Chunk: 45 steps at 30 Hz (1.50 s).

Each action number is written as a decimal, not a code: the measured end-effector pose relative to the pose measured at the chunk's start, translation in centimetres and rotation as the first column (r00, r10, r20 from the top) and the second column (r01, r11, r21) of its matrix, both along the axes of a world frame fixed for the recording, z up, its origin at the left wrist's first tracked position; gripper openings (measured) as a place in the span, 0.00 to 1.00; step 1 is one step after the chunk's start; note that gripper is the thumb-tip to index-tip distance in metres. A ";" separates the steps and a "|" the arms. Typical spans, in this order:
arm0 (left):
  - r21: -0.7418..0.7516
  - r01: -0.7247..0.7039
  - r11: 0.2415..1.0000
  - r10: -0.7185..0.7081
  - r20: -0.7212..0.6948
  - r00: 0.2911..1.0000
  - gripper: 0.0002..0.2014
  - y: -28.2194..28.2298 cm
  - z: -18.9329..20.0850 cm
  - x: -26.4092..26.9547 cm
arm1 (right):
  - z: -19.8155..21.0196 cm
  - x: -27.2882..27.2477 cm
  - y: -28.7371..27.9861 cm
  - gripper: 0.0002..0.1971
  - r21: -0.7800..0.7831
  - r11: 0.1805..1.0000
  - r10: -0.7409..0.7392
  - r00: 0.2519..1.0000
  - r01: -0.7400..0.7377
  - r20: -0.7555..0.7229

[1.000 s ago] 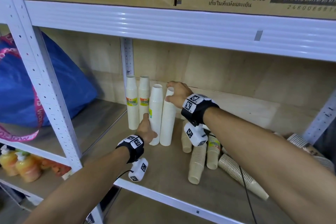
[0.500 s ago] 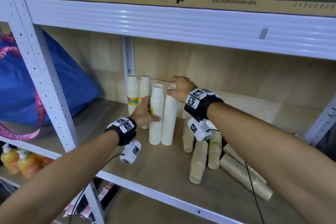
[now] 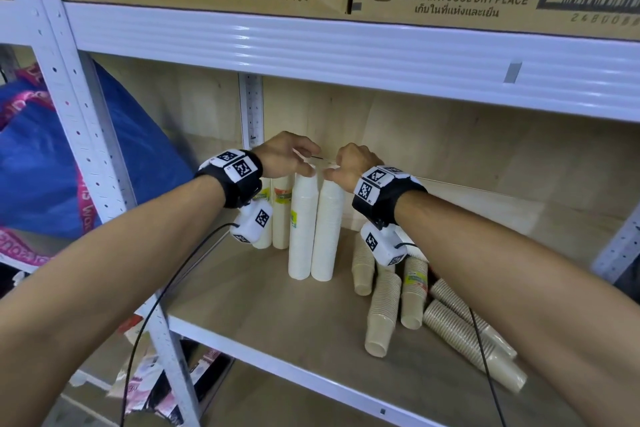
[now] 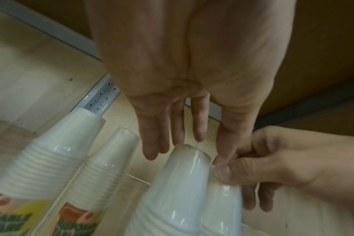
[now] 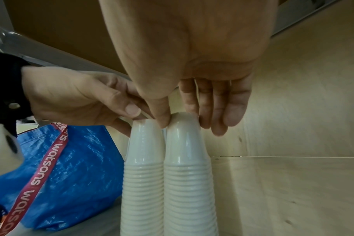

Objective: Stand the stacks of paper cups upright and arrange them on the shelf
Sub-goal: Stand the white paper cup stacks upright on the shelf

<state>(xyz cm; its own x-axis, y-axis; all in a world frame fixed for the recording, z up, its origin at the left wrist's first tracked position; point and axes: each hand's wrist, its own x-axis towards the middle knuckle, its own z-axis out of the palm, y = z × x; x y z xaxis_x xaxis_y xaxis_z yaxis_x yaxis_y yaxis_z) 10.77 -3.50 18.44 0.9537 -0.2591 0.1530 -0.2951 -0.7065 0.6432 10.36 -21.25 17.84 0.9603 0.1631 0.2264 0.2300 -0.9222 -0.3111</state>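
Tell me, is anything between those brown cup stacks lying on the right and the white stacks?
Yes. Three other brown stacks crowd the gap between the lying brown stacks and the white stacks. The right hand pinches a white top, and its cable crosses over the lying stacks.

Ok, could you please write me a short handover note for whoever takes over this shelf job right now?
Left hand: pinches the top of the front-left stack.
Right hand: pinches the top of the front-right stack.
Done: both stand upright on the shelf, side by side, in front of two upright labelled stacks.
To do: the brown stacks on the right lie or lean in a heap; stand them up.
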 end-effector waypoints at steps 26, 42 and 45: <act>0.060 -0.066 0.996 0.065 0.025 0.998 0.18 -0.9 -1.0 0.5 | 0.0 1.2 0.3 0.17 -0.015 0.997 0.074 0.993 -0.076 -0.092; 0.119 -0.063 0.991 0.063 0.010 0.998 0.22 -1.3 -0.7 1.1 | 0.2 1.6 0.1 0.17 0.000 0.998 0.054 0.991 -0.055 -0.124; 0.114 -0.041 0.993 0.041 -0.005 0.999 0.18 -1.5 -0.5 1.0 | 0.1 1.7 0.1 0.13 -0.026 0.999 0.042 0.993 -0.045 -0.108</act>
